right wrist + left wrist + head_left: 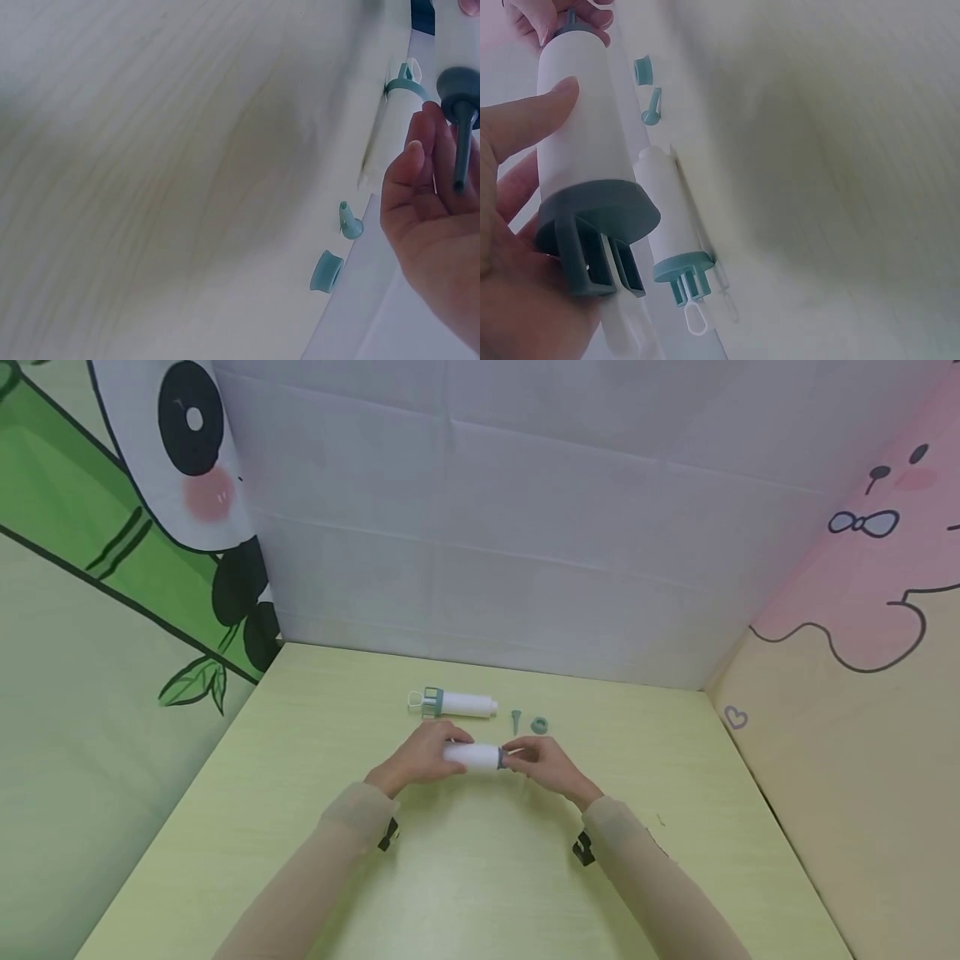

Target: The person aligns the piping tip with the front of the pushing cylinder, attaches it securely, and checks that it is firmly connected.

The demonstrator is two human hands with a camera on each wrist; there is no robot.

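Observation:
My left hand (429,753) grips the white barrel of a large syringe (474,757), held sideways above the table. In the left wrist view, its dark teal finger-grip end (596,214) faces the camera, with a pale plunger handle (624,319) coming out. At the other end, my right hand (547,765) has its thumb and fingers around the dark teal collar (459,84). A long thin nozzle (463,150) points out of that collar, past the fingers. Part of the barrel is hidden behind my left fingers.
Beyond my hands a second white syringe (467,704) with a teal end lies on the table (465,877). To its right are a loose teal nozzle (516,720) and a teal ring (539,725). A pale cloth wall (525,543) rises behind the table.

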